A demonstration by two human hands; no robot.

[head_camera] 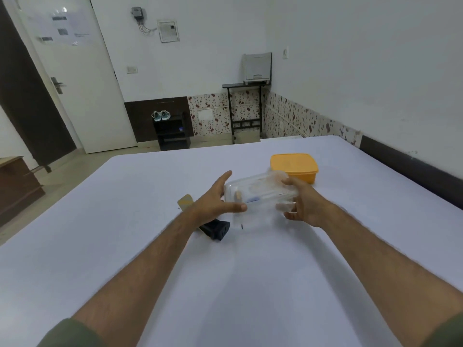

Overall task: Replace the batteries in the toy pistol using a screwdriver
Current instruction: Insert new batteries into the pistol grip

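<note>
Even soft indoor light, faint shadows, motion blur mid-frame, wide-angle bending at edges

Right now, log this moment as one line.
hands: left hand and right hand hold clear box | toy pistol on bed | yellow container behind

head-worn view, forward-down — bed (150,246) close

Left hand (215,199) open – right hand (302,204) gripping (curled).
</note>
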